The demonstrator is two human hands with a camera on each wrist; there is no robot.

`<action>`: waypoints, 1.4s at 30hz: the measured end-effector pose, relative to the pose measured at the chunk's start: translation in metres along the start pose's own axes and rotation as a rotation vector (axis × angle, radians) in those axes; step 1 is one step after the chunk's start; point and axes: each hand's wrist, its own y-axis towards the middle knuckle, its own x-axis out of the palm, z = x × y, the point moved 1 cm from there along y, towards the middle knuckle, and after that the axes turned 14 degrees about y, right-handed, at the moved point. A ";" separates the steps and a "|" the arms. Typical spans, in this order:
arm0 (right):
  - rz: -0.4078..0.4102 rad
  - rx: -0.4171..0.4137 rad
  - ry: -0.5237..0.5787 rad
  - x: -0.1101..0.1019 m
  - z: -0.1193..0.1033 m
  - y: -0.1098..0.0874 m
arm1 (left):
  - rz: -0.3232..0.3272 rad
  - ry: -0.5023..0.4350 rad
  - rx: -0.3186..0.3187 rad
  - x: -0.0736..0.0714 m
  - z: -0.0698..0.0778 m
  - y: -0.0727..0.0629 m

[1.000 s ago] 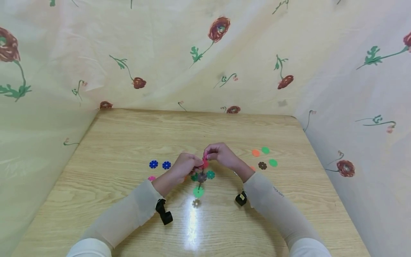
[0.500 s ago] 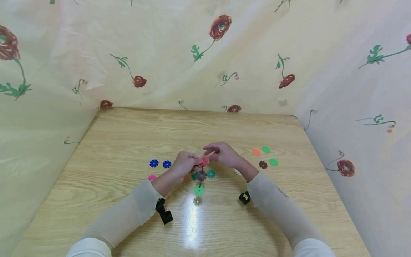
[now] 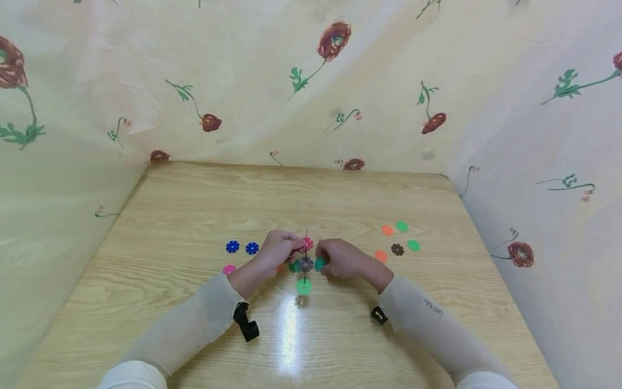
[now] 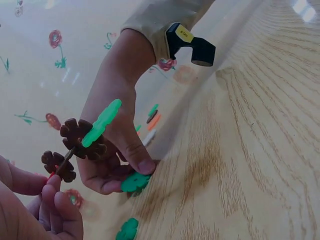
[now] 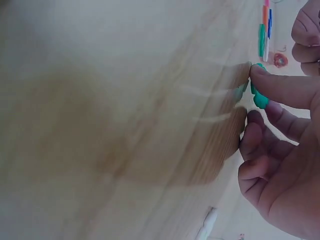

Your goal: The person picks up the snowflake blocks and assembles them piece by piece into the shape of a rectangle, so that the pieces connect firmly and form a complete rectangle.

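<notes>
Wooden tabletop point(image 3: 218, 205): right hand point(image 3: 346, 258), lowered from the joined discs point(image 4: 75, 132), now pinches 1 green disc point(image 4: 134, 183), leaving the left hand point(image 3: 277, 250) alone pinching them.

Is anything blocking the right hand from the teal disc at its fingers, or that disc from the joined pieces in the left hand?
Nothing visible: the right hand pinches the teal disc, and the head view shows nothing between it and the joined pieces in the left hand.
</notes>
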 end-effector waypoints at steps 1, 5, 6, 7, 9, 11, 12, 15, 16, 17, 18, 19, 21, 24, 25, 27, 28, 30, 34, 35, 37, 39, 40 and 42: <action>0.001 0.003 0.016 0.000 0.001 0.001 | 0.002 -0.007 0.000 0.000 0.000 -0.001; 0.015 0.014 0.062 -0.003 0.003 0.002 | 0.020 -0.035 -0.001 -0.002 -0.003 -0.002; 0.021 0.015 0.072 -0.006 0.004 0.001 | 0.023 -0.039 -0.002 -0.002 -0.004 -0.002; 0.030 0.014 0.086 -0.009 0.006 0.000 | 0.026 -0.041 -0.005 -0.003 -0.005 -0.003; 0.062 0.032 0.123 -0.021 0.011 -0.004 | 0.032 -0.033 -0.004 -0.004 -0.008 -0.003; 0.121 0.044 0.149 -0.039 0.019 -0.011 | 0.034 -0.031 -0.005 -0.006 -0.010 -0.003; 0.159 0.048 0.155 -0.050 0.024 -0.015 | 0.035 -0.030 -0.006 -0.007 -0.011 -0.003; 0.284 0.084 0.112 -0.079 0.046 -0.031 | 0.033 -0.046 -0.006 -0.010 -0.012 -0.004; 0.315 0.100 0.092 -0.086 0.055 -0.037 | 0.031 -0.050 -0.006 -0.011 -0.012 -0.005; 0.333 0.119 0.081 -0.092 0.063 -0.042 | 0.029 -0.051 -0.007 -0.012 -0.013 -0.006; 0.337 0.139 0.078 -0.095 0.070 -0.047 | 0.029 -0.047 -0.009 -0.013 -0.013 -0.006; 0.334 0.161 0.085 -0.098 0.076 -0.052 | 0.030 -0.044 -0.011 -0.013 -0.013 -0.007; 0.294 0.176 0.113 -0.098 0.085 -0.059 | 0.038 -0.032 -0.013 -0.015 -0.013 -0.008; 0.234 0.146 0.133 -0.093 0.088 -0.065 | 0.044 -0.029 -0.017 -0.016 -0.013 -0.009; 0.221 0.135 0.136 -0.090 0.087 -0.067 | 0.045 -0.033 -0.018 -0.017 -0.012 -0.009; 0.205 0.112 0.116 -0.086 0.083 -0.068 | 0.045 -0.041 -0.015 -0.017 -0.012 -0.009; 0.202 0.109 0.099 -0.084 0.081 -0.068 | 0.043 -0.044 -0.013 -0.017 -0.011 -0.009; 0.192 0.116 0.078 -0.078 0.075 -0.067 | 0.043 -0.047 -0.008 -0.017 -0.011 -0.009; 0.154 0.101 0.005 -0.062 0.068 -0.058 | 0.035 -0.050 0.008 -0.017 -0.011 -0.010; 0.144 0.097 -0.012 -0.058 0.067 -0.056 | 0.030 -0.053 0.013 -0.016 -0.011 -0.010; 0.132 0.088 -0.045 -0.049 0.065 -0.052 | 0.021 -0.059 0.016 -0.015 -0.011 -0.009; 0.127 0.094 -0.068 -0.043 0.064 -0.050 | 0.012 -0.069 0.018 -0.013 -0.010 -0.009; 0.125 0.095 -0.069 -0.041 0.063 -0.049 | 0.010 -0.069 0.020 -0.012 -0.010 -0.009; 0.130 0.107 -0.043 -0.040 0.059 -0.047 | 0.012 -0.068 0.018 -0.010 -0.008 -0.009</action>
